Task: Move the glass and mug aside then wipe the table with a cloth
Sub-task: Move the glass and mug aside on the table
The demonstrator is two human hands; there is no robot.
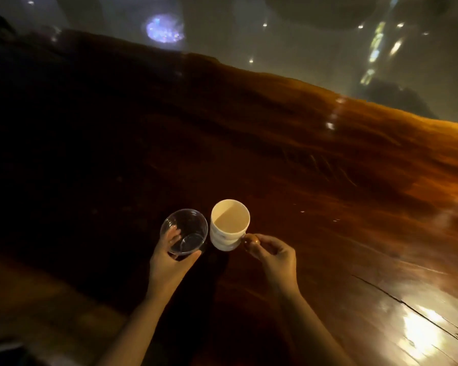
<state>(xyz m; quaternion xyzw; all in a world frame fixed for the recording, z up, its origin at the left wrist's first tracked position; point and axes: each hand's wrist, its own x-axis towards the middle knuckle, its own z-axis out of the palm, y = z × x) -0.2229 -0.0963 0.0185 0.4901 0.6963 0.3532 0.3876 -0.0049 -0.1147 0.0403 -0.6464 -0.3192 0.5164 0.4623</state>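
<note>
I can barely read the dark left of the table [328,180]. My left hand [169,260] wraps the clear glass [184,232]; beside it, my right hand [271,254] pinches the white mug [229,225] by its hidden handle.

One view only, from a wide-angle camera on the person's head, looking forward and steeply down. It sits close over the near part of a dark wooden table [328,180], which fills most of the frame and slopes from upper left to right because the view is tilted. Both forearms enter from the bottom edge, with the left hand [169,256] and right hand [273,256] low in the centre. The table's far edge runs across the upper part, with dim, blurred floor beyond. No second view shares the scene
</note>
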